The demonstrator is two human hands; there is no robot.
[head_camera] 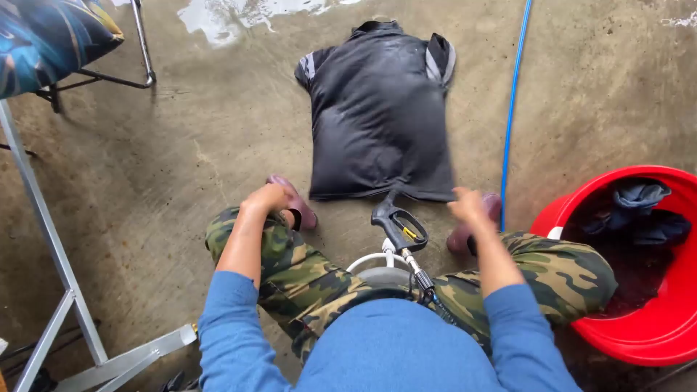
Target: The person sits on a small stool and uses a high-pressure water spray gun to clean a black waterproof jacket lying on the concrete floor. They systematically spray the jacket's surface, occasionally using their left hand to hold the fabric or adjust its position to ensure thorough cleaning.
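A: What lies nearest, between the two hands?

B: A black spray gun [396, 225] with a white hose [370, 260], resting on the concrete floor [181, 167] between the camouflage-clad knees, handle toward the person. Neither hand touches it.

A: And the hands themselves?

B: The left hand [265, 197] is loosely curled, just above a maroon shoe [296, 203]; whether it grips anything cannot be told. The right hand [467, 204] is blurred, fingers loosely open, holding nothing, beside the other shoe [475, 225] and near the lower right corner of the garment.

A: Beyond the hands?

B: A wet black shirt [377, 109] lies flat on the floor, collar away from the person, hem just ahead of both hands.

A: To the sides?

B: Right of the right hand, a blue hose [512, 109] runs away across the floor; farther right stands a red basin [653, 327] holding dark clothes [639, 210]. Far left of the left hand, a metal frame [43, 225] and a patterned cushion [43, 36].
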